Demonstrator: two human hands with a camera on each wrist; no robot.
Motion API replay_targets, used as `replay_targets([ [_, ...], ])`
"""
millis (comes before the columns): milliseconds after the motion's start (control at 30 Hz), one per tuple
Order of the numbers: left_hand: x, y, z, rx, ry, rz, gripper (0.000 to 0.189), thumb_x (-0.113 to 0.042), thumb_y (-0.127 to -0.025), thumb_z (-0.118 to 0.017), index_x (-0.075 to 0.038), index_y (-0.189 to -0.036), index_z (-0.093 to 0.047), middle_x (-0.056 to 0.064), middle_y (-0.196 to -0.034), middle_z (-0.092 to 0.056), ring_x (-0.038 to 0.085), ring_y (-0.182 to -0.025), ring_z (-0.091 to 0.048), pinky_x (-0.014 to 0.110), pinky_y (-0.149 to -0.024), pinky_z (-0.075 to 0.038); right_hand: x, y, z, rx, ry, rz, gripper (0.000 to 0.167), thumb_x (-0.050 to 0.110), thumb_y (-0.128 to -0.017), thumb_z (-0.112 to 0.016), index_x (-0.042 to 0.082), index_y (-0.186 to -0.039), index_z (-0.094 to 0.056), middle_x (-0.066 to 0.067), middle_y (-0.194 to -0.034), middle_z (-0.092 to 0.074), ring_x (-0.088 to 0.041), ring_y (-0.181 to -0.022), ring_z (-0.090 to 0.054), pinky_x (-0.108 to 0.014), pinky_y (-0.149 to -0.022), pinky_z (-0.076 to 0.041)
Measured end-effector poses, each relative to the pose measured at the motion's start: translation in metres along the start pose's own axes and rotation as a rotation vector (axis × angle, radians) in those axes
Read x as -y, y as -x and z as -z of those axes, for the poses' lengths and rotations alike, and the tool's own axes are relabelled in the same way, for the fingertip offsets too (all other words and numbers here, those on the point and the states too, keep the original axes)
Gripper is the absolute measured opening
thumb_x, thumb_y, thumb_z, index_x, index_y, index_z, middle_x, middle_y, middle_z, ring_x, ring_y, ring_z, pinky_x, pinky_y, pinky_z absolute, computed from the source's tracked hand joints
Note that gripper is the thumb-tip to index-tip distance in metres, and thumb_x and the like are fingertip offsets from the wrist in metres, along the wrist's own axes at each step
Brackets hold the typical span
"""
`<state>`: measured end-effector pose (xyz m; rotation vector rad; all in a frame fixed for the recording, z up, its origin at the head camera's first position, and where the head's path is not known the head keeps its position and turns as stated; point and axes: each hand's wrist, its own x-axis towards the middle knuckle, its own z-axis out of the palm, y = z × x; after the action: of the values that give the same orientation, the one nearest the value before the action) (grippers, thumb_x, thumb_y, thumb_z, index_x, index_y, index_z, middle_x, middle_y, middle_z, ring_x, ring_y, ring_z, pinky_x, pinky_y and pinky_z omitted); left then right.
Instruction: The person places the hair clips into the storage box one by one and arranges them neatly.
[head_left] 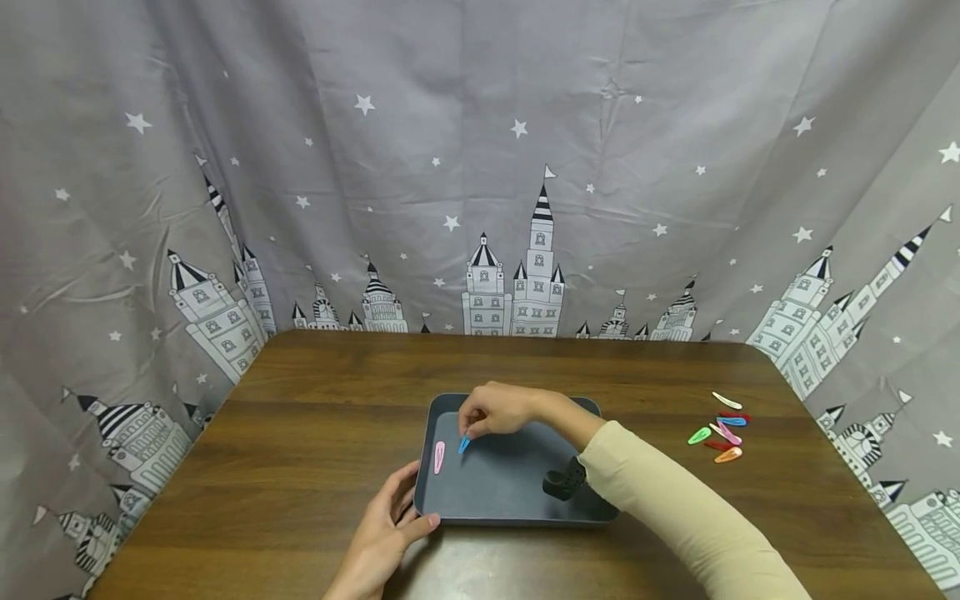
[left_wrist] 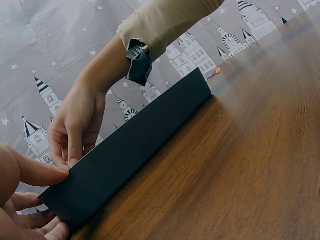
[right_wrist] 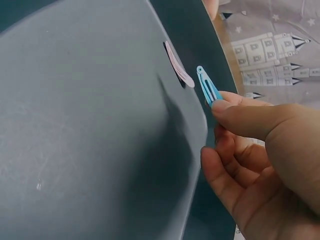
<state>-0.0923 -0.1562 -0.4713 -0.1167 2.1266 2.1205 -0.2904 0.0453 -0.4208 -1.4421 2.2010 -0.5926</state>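
Note:
A dark grey rectangular tray [head_left: 502, 498] rests on the wooden table. Over its left part, my right hand [head_left: 498, 408] pinches a blue snap hair clip [right_wrist: 208, 86] between thumb and fingertips, its narrow end pointing away from the hand. Beside it, a pink hair clip [head_left: 438, 458] lies on the tray floor along the left wall. My left hand [head_left: 386, 521] holds the tray's near left corner, thumb at the front wall [left_wrist: 135, 150] and the other fingers round the left side.
Several hair clips lie loose on the table to the right of the tray, among them a white one [head_left: 726, 401], a green one [head_left: 699, 435] and an orange one [head_left: 727, 455]. A grey curtain [head_left: 420, 167] with printed castles hangs behind the table [head_left: 322, 400].

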Motion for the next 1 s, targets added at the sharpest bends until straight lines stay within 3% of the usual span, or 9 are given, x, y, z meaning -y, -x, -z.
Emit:
replay_targets([
  [167,0.000,-0.001,-0.001,0.000,0.001,0.008,0.078,0.012,-0.087,-0.070,0.003,-0.156,-0.034,0.033,-0.157,-0.036,0.048,-0.146,-0.031,0.055,-0.116,-0.035,0.001,-0.005,-0.005,0.012,0.011,-0.019,0.010,0.011,-0.100,-0.070,0.013,-0.093,-0.076,0.013,-0.069,-0.056,-0.002,-0.063,-0.047,-0.018,-0.059,-0.039],
  [500,-0.001,0.000,-0.001,0.004,0.017,0.013,0.077,0.012,-0.088,-0.069,0.002,-0.156,-0.034,0.033,-0.156,-0.037,0.048,-0.145,-0.033,0.053,-0.112,-0.042,0.009,-0.016,-0.013,0.005,-0.028,-0.102,0.012,0.009,-0.096,-0.075,0.013,-0.086,-0.071,-0.001,-0.073,-0.070,-0.003,-0.061,-0.055,-0.018,-0.056,-0.045],
  [800,-0.002,-0.001,0.000,0.005,0.012,0.007,0.077,0.013,-0.088,-0.070,0.003,-0.156,-0.034,0.033,-0.156,-0.036,0.049,-0.145,-0.032,0.055,-0.115,-0.037,0.008,-0.022,-0.017,0.032,0.007,-0.040,0.006,0.009,-0.096,-0.074,0.010,-0.090,-0.074,0.010,-0.071,-0.063,-0.001,-0.061,-0.050,-0.016,-0.057,-0.040],
  [1000,-0.001,-0.001,0.001,0.004,0.008,-0.005,0.077,0.012,-0.087,-0.070,0.005,-0.155,-0.034,0.033,-0.157,-0.036,0.048,-0.145,-0.032,0.055,-0.117,-0.034,0.009,-0.028,-0.024,0.027,0.022,-0.063,0.005,0.010,-0.094,-0.078,0.010,-0.091,-0.074,0.011,-0.072,-0.065,-0.001,-0.064,-0.054,-0.016,-0.059,-0.045],
])
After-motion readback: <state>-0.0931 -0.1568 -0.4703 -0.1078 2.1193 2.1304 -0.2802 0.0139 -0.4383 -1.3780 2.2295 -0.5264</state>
